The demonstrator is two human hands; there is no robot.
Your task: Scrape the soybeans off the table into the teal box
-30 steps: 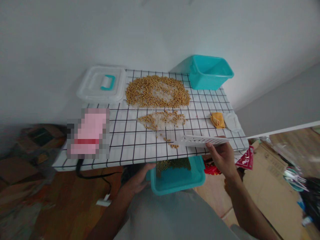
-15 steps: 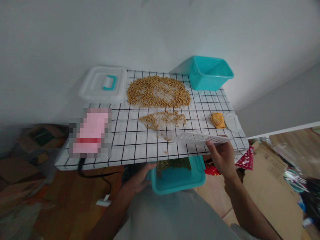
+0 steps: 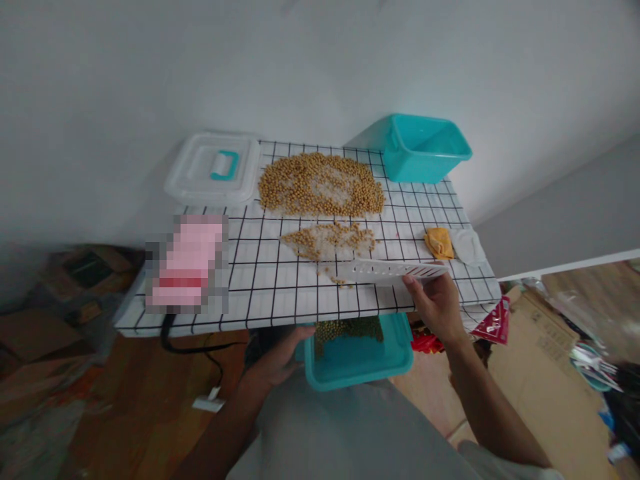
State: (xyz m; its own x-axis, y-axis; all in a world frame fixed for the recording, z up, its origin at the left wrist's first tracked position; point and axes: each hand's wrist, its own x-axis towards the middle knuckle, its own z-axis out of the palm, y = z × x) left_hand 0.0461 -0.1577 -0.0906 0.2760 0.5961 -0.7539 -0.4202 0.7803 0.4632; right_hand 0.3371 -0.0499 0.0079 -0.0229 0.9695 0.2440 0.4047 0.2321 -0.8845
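Observation:
My right hand (image 3: 436, 303) grips a white slotted plastic plate (image 3: 380, 271) by its right end, thumb on the near side. The plate stands tilted over the front of the table, its left end close to a few loose tan beans (image 3: 342, 283). Below the front edge, my left hand (image 3: 287, 353) is closed on the left rim of a teal bin (image 3: 360, 367). Green and yellowish beans (image 3: 350, 329) lie in that bin. Behind the plate are a small patch of tan beans mixed with whitish grains (image 3: 330, 241) and a larger bean pile (image 3: 295, 180).
A second teal bin (image 3: 425, 160) stands at the back right of the checked table (image 3: 245, 287). Yellow cloth (image 3: 439, 243) and a white round piece (image 3: 467, 247) lie at the right. A clear lid (image 3: 200, 170) and a blurred-out pink object (image 3: 187, 260) are at the left.
My right hand has moved the slotted plate slightly left and away from me across the tabletop. More loose beans show by its left end. My left hand keeps its hold on the bin.

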